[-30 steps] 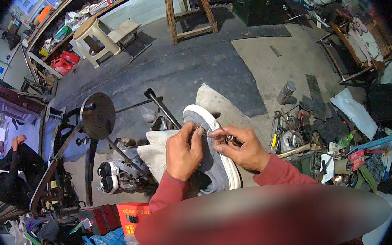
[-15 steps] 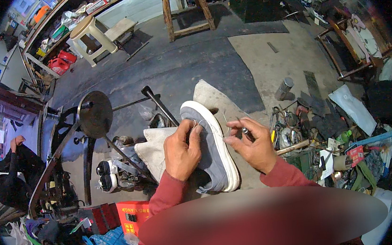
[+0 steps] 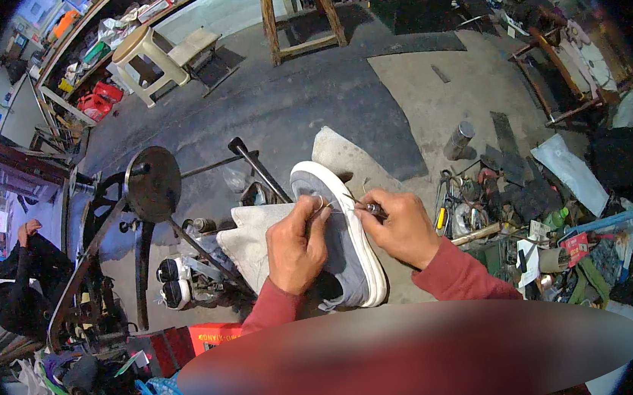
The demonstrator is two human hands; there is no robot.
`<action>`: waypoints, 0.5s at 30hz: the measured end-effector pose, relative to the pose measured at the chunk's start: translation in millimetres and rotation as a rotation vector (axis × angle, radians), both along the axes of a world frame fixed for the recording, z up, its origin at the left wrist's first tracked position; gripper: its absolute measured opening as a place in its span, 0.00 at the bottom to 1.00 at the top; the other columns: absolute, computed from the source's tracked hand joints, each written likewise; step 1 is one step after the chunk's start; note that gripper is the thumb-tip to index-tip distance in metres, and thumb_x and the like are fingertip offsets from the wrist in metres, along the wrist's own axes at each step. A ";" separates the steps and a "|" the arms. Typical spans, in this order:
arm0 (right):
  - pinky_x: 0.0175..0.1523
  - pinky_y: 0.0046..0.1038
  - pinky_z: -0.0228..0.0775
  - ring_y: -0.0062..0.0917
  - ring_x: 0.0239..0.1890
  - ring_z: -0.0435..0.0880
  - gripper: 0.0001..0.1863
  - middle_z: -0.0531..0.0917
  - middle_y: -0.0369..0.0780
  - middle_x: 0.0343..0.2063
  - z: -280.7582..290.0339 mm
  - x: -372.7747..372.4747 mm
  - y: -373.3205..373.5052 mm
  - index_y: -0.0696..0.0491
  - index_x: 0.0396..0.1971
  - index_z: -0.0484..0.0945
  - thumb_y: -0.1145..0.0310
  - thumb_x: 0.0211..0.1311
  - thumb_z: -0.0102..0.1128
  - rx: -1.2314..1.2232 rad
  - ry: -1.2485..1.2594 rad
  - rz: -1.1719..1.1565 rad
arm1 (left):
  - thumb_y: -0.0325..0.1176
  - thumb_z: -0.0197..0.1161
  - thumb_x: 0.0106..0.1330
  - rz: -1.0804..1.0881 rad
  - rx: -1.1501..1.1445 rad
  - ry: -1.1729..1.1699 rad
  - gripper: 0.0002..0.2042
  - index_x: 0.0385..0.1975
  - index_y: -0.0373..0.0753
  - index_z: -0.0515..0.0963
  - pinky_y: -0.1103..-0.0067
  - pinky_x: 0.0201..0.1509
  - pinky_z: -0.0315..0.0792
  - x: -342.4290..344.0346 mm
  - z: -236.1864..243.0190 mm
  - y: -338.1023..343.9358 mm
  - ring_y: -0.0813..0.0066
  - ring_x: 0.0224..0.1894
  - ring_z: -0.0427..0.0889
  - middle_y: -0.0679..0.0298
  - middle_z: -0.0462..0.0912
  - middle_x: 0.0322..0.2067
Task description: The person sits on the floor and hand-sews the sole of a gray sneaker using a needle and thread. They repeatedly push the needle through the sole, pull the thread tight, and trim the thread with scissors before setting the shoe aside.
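A grey sneaker with a thick white sole (image 3: 367,275) lies lengthwise in front of me, toe away from me, on a pale cloth (image 3: 250,241). My left hand (image 3: 297,249) is closed in a pinch on a loop of pale thread (image 3: 319,201) over the shoe's upper. My right hand (image 3: 400,231) grips an awl-like tool with a dark metal handle (image 3: 376,210), its thin tip at the white sole's edge. A short strand of thread runs between the hands; where its ends go is hidden.
A black iron stand with a disc (image 3: 154,184) is at left, beside spare shoes (image 3: 175,283) and a seated person (image 3: 16,283). Loose tools (image 3: 447,204) and clutter lie right, near a metal cylinder (image 3: 460,140). Stools (image 3: 143,62) stand behind; bags (image 3: 53,390) pile lower left.
My right hand drew away rightward from the sole half a second ago and has since come back to it, fingers closer round the tool. My left hand stays at the shoe.
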State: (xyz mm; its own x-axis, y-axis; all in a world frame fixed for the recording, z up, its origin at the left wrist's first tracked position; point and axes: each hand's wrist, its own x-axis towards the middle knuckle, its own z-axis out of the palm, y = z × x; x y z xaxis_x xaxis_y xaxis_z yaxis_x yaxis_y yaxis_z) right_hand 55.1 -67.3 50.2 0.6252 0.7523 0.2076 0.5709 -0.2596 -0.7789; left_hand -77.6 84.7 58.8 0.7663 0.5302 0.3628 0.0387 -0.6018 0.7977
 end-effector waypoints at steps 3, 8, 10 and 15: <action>0.38 0.36 0.76 0.40 0.35 0.86 0.08 0.85 0.48 0.34 1.0 6.1 1.4 0.60 0.37 0.84 0.75 0.58 0.66 0.110 0.031 0.008 | 0.24 0.65 0.67 -0.002 -0.017 -0.015 0.05 0.39 0.37 0.77 0.71 0.29 0.73 0.0 -2.8 -0.1 0.52 0.25 0.83 0.49 0.79 0.24; 0.37 0.27 0.75 0.31 0.33 0.87 0.11 0.86 0.46 0.35 -0.8 10.1 11.9 0.62 0.40 0.84 0.81 0.55 0.67 0.291 -0.006 0.142 | 0.24 0.64 0.66 -0.020 -0.001 -0.007 0.05 0.39 0.38 0.77 0.69 0.29 0.73 0.6 -2.8 -0.4 0.50 0.26 0.83 0.49 0.79 0.24; 0.37 0.25 0.75 0.27 0.33 0.86 0.11 0.86 0.45 0.35 -2.8 9.5 20.7 0.62 0.41 0.84 0.81 0.56 0.67 0.333 -0.087 0.173 | 0.24 0.64 0.66 -0.032 0.018 -0.003 0.05 0.39 0.38 0.77 0.68 0.29 0.73 1.1 -0.7 -1.0 0.49 0.25 0.83 0.49 0.79 0.23; 0.38 0.22 0.74 0.20 0.33 0.84 0.14 0.86 0.43 0.36 -0.9 5.6 31.5 0.60 0.45 0.85 0.79 0.59 0.69 0.306 0.035 0.155 | 0.25 0.63 0.67 0.028 0.036 0.074 0.04 0.38 0.37 0.76 0.68 0.32 0.74 2.9 3.4 -0.1 0.50 0.28 0.84 0.49 0.81 0.25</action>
